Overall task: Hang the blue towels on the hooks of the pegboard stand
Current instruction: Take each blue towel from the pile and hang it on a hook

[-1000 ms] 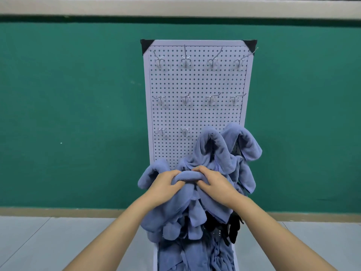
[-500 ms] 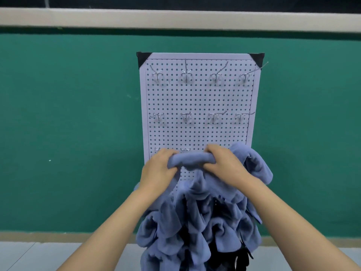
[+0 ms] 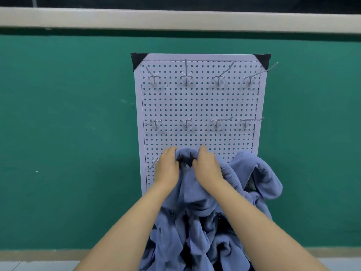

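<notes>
A white pegboard stand stands upright against a green wall, with metal hooks in rows. Both hands hold the top fold of one blue towel against the board at the third row. My left hand grips the fold on the left and my right hand grips it on the right. A small bit of metal hook shows between the hands. More blue towels hang bunched at the lower right and below, hiding the bottom of the board.
The top two rows of hooks are bare. One bare hook juts out left of my left hand. A green wall stands behind, with a pale ledge above and a grey floor below.
Both hands have lifted the towel fold from the pile up to the third hook row, and have drawn closer together on it. The view has moved nearer the board.
</notes>
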A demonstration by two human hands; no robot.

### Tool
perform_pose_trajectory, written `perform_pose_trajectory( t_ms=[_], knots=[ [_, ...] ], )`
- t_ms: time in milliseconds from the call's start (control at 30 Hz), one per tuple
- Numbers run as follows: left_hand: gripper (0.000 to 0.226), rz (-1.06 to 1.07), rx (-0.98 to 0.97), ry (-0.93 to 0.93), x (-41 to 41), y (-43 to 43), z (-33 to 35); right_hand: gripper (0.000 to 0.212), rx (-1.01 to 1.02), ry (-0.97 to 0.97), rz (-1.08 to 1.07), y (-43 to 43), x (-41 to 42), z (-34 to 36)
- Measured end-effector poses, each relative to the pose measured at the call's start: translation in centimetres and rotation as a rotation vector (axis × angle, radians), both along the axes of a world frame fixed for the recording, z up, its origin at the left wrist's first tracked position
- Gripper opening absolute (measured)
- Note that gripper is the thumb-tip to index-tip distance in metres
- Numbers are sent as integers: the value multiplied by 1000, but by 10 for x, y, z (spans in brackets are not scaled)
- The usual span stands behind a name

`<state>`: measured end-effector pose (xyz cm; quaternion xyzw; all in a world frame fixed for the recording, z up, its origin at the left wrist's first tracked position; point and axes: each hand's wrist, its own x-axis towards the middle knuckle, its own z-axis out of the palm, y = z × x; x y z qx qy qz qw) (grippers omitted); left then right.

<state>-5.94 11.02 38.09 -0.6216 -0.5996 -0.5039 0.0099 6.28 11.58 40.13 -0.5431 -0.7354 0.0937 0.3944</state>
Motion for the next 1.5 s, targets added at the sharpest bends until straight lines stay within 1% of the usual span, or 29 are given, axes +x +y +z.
perform_pose_trajectory(
  t_ms=[67,100,200,267,333,367,400,433,467,500,533,567,600,633,667,700,767,867,933,1000,1133,1300,1367,1433,1467,1500],
  knots=[
    [26,-39,-16,-3,-1,2,-18,16,26,1,11,3,0,-19],
    [31,-44,-29,-13,-1,1,-26,19,37,18,22,3,1,-28],
    [40,41,-40,-35,-2,-1,-49,20,11,55,13,0,8,-54],
    [35,33,-79,-125,1,-3,-57,24,-11,72,30,5,11,-70],
    [30,-37,-96,-240,5,-2,-55,17,41,55,40,9,13,-75],
    [29,-49,-93,-276,7,-1,-53,17,66,81,41,13,14,-76],
    [28,-52,-85,-298,9,0,-50,18,87,83,16,14,15,-74],
    [26,-50,-83,-305,11,0,-49,24,145,61,-37,12,18,-72],
    [25,-54,-89,-297,13,0,-50,29,129,66,-66,12,19,-71],
    [24,-58,-108,-283,13,-1,-53,30,152,56,-53,11,19,-77],
    [26,-66,-132,-272,14,-3,-57,26,159,15,-27,8,18,-83],
    [29,-73,-152,-272,14,-6,-62,12,94,6,36,1,19,-88],
    [31,-76,-164,-284,14,-9,-66,15,48,21,84,1,18,-93],
    [31,-79,-170,-302,14,-13,-69,39,30,-5,88,-2,19,-95],
    [31,-82,-170,-314,14,-19,-70,54,25,-11,112,-6,23,-96],
    [32,-83,-166,-313,13,-25,-72,59,0,33,146,-14,28,-97],
    [36,-72,-172,-288,12,-40,-76,58,-13,82,172,-32,37,-98],
    [49,-24,-225,-259,15,-70,-85,61,-59,58,178,-59,53,-112],
    [54,-7,-265,-273,22,-92,-91,58,-93,63,176,-77,65,-122],
    [50,-10,-293,-265,32,-114,-100,51,-147,42,168,-95,80,-134],
    [42,-45,-405,-234,50,-149,-133,28,-241,-12,152,-128,107,-168],
    [29,-46,-576,-234,66,-175,-209,24,-429,-61,120,-149,136,-242],
    [23,-58,-693,-231,70,-180,-245,15,-526,-88,115,-151,145,-276],
    [9,-54,-784,-254,72,-182,-280,5,-590,-113,91,-148,150,-308],
    [6,-50,-811,-274,72,-181,-296,8,-614,-115,62,-144,151,-324],
    [16,-40,-845,-288,71,-180,-311,11,-639,-122,27,-141,151,-338]
  ],
)
